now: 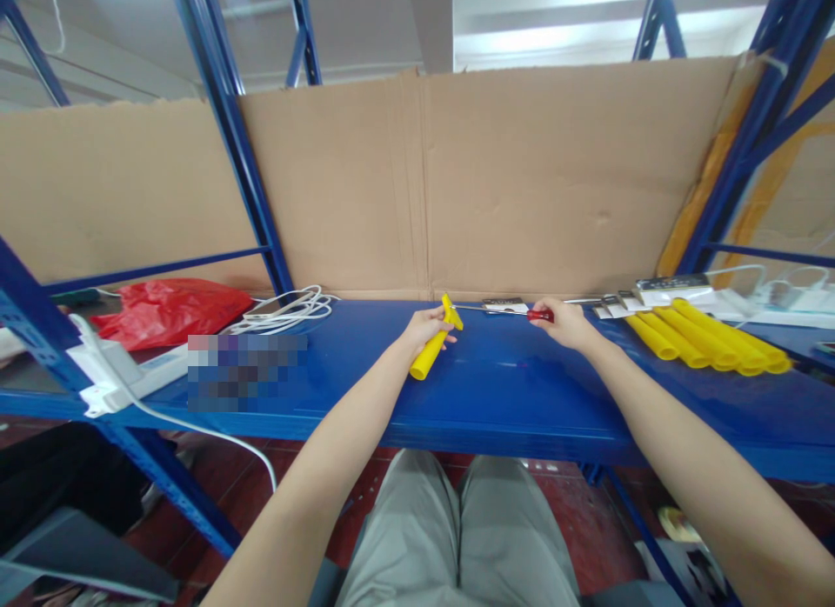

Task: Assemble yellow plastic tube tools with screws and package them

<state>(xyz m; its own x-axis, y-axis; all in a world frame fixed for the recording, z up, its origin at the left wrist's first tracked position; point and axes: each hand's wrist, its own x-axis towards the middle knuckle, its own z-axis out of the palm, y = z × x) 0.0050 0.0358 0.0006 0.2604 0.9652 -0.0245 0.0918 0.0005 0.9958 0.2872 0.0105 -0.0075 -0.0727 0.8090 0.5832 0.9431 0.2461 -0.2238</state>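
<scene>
My left hand (pixel 425 327) is closed around a yellow tool with a tubular handle (pixel 427 362) and a short crosswise head. Its tube points down toward the front of the blue shelf, with the head at the far end. In my right hand (pixel 566 325) is a screwdriver (pixel 538 315) with a red handle, gripped by the fingers. The long metal shaft lies nearly level and points left, its tip at the yellow head. Whether the tip sits in a screw is too small to tell. Behind the shaft lies a small dark and white card (pixel 505 304).
Several yellow tubular handles (pixel 711 342) lie side by side at the right, near packaged cards (pixel 671 287). On the left are a red plastic bag (pixel 176 311), coiled white cable (pixel 293 310) and a power strip (pixel 163 370). A cardboard panel (pixel 522 181) closes the back; blue posts (pixel 241 146) flank it.
</scene>
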